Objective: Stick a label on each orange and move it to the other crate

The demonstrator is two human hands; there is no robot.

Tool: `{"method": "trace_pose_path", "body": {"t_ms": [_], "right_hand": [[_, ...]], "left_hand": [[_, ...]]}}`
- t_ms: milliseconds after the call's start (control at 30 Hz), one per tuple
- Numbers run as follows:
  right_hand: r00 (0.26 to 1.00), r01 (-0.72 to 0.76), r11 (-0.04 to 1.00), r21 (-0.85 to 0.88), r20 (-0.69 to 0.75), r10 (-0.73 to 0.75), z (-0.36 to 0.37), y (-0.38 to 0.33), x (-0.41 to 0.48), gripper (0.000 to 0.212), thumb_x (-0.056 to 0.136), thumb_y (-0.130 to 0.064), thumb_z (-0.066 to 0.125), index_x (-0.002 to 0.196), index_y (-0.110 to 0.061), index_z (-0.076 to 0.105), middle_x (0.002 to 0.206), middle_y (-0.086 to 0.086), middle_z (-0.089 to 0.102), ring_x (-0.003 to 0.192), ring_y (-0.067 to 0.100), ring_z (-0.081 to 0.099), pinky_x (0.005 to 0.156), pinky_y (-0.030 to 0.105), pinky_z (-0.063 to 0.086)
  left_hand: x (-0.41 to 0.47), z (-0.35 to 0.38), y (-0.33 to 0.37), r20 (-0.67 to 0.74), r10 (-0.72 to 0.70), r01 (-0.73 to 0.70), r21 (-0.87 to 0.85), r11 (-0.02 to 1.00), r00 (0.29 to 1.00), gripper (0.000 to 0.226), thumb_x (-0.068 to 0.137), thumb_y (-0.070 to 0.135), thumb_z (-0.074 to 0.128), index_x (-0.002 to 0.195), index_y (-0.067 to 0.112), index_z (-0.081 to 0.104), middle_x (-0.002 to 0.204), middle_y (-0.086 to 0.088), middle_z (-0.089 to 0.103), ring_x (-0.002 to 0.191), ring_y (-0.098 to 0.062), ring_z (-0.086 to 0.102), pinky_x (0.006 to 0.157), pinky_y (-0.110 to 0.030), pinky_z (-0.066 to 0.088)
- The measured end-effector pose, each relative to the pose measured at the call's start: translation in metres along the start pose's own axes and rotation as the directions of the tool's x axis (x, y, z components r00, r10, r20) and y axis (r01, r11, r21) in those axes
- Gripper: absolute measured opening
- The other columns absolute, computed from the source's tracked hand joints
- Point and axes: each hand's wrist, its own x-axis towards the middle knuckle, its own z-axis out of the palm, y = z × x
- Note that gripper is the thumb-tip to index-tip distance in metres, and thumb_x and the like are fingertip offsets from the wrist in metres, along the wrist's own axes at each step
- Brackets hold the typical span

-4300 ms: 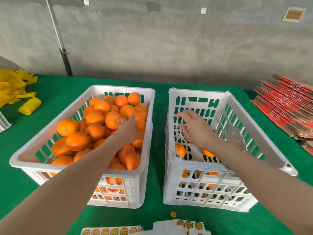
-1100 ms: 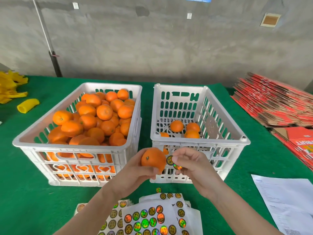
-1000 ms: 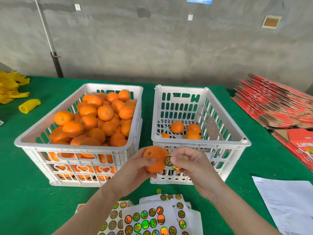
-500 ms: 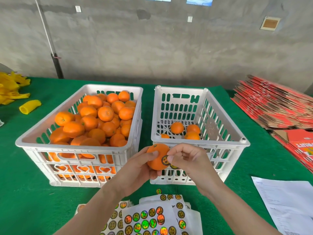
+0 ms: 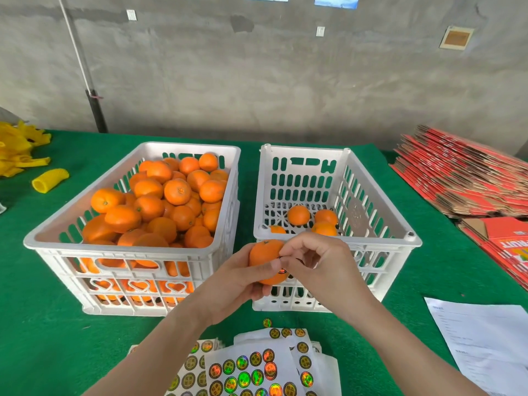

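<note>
My left hand (image 5: 238,277) grips an orange (image 5: 264,254) in front of the two white crates. My right hand (image 5: 315,262) has its fingers curled against the orange's right side, where a round label (image 5: 282,270) is partly visible between thumb and fruit. The left crate (image 5: 71,221) is heaped with oranges (image 5: 177,192). The right crate (image 5: 377,218) holds several oranges (image 5: 298,215) on its floor. Sheets of shiny round labels (image 5: 248,370) lie on the green table near me.
Flattened red cartons (image 5: 463,175) are stacked at the right. A white printed paper (image 5: 485,338) lies at the near right. Yellow foam nets (image 5: 17,150) and a yellow foam sleeve (image 5: 50,180) sit at the far left. A grey wall stands behind the table.
The label held beside the orange is now against its right side under my right fingers. Both hands have risen slightly toward the right crate's front rim.
</note>
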Motion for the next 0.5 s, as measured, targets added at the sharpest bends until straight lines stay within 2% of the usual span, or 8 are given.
{"method": "trace_pose_path", "body": {"t_ms": [100, 200, 267, 333, 433, 500], "right_hand": [[0.995, -0.084, 0.99, 0.114, 0.058, 0.078, -0.004, -0.002, 0.005, 0.02, 0.08, -0.002, 0.07, 0.081, -0.022, 0.069, 0.057, -0.009, 0.056, 0.056, 0.006, 0.049, 0.057, 0.017, 0.044], [0.972, -0.211, 0.944, 0.254, 0.159, 0.175, -0.014, -0.005, 0.009, 0.026, 0.082, 0.001, 0.066, 0.095, -0.022, 0.066, 0.067, -0.008, 0.066, 0.068, 0.011, 0.061, 0.069, 0.024, 0.05], [0.969, -0.224, 0.943, 0.246, 0.158, 0.189, -0.015, -0.006, 0.011, 0.025, 0.082, 0.001, 0.067, 0.094, -0.021, 0.066, 0.07, -0.006, 0.068, 0.069, 0.012, 0.063, 0.071, 0.027, 0.051], [0.961, -0.269, 0.916, 0.297, 0.139, 0.237, -0.011, -0.006, 0.011, 0.021, 0.082, 0.001, 0.067, 0.089, -0.018, 0.066, 0.066, -0.006, 0.067, 0.065, 0.01, 0.063, 0.067, 0.026, 0.051], [0.921, -0.382, 0.776, 0.501, 0.141, 0.363, -0.009, -0.003, 0.011, 0.016, 0.084, 0.005, 0.062, 0.083, -0.011, 0.064, 0.064, 0.0, 0.066, 0.06, 0.011, 0.062, 0.058, 0.025, 0.052], [0.901, -0.393, 0.687, 0.611, 0.105, 0.421, -0.012, 0.001, 0.011, 0.014, 0.085, 0.004, 0.061, 0.083, -0.01, 0.064, 0.069, 0.004, 0.067, 0.063, 0.015, 0.065, 0.057, 0.025, 0.053]], "left_hand": [[0.0, -0.001, 0.004, -0.001, 0.023, -0.023, 0.048, 0.999, 1.0, 0.065, 0.066, 0.036, 0.078, 0.123, 0.016, 0.053, 0.084, 0.0, 0.063, 0.061, -0.013, 0.051, 0.056, -0.021, 0.042], [0.0, -0.002, 0.008, -0.035, 0.035, -0.036, -0.019, 0.999, 0.999, 0.053, 0.07, 0.028, 0.073, 0.12, 0.017, 0.055, 0.082, 0.0, 0.066, 0.062, -0.015, 0.052, 0.062, -0.027, 0.04], [0.0, -0.002, 0.008, -0.059, 0.069, -0.071, -0.031, 0.997, 0.996, 0.052, 0.069, 0.026, 0.074, 0.117, 0.018, 0.055, 0.083, -0.001, 0.065, 0.063, -0.015, 0.054, 0.061, -0.028, 0.041], [-0.001, 0.0, 0.007, -0.091, 0.135, -0.136, 0.0, 0.991, 0.987, 0.06, 0.062, 0.031, 0.079, 0.116, 0.023, 0.054, 0.088, -0.002, 0.063, 0.067, -0.018, 0.055, 0.059, -0.025, 0.045], [-0.002, 0.001, 0.008, -0.145, 0.247, -0.24, 0.063, 0.969, 0.958, 0.061, 0.056, 0.04, 0.077, 0.112, 0.034, 0.055, 0.091, 0.006, 0.064, 0.073, -0.017, 0.058, 0.063, -0.024, 0.048], [-0.002, 0.001, 0.01, -0.156, 0.257, -0.255, 0.034, 0.966, 0.954, 0.06, 0.055, 0.041, 0.077, 0.111, 0.036, 0.055, 0.086, 0.011, 0.066, 0.071, -0.017, 0.058, 0.063, -0.023, 0.048]]}}
